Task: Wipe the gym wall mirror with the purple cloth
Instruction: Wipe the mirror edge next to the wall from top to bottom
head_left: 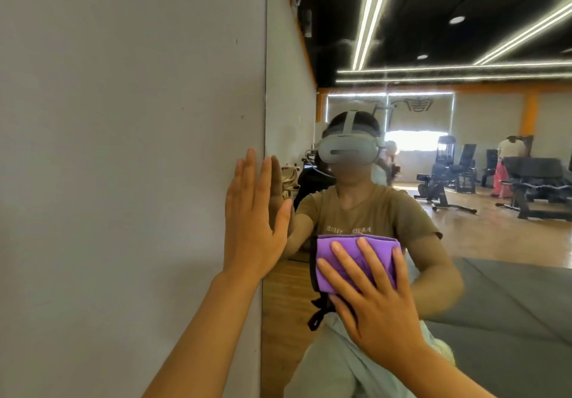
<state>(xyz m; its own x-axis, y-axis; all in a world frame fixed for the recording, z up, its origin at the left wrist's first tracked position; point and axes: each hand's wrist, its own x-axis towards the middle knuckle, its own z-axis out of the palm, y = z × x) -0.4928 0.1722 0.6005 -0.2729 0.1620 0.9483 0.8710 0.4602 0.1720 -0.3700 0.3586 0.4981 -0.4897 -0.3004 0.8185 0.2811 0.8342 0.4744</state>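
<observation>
The right hand (376, 298) presses the folded cloth (356, 258) flat on the mirror (464, 243), fingers spread, the cloth's top edge past the fingertips. The left hand (253, 221), fingers straight, braces at the mirror's edge. It probably smudges the glass there, and the cloth may slip under an open palm.

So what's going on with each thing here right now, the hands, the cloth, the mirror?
Right hand: fingers spread flat, pressing the cloth against the glass.
Purple cloth: folded into a pad, held flat on the mirror under the hand.
Left hand: open, fingers straight, resting at the mirror's left edge by the grey wall.
Mirror: upright on the wall, reflecting the gym.
</observation>
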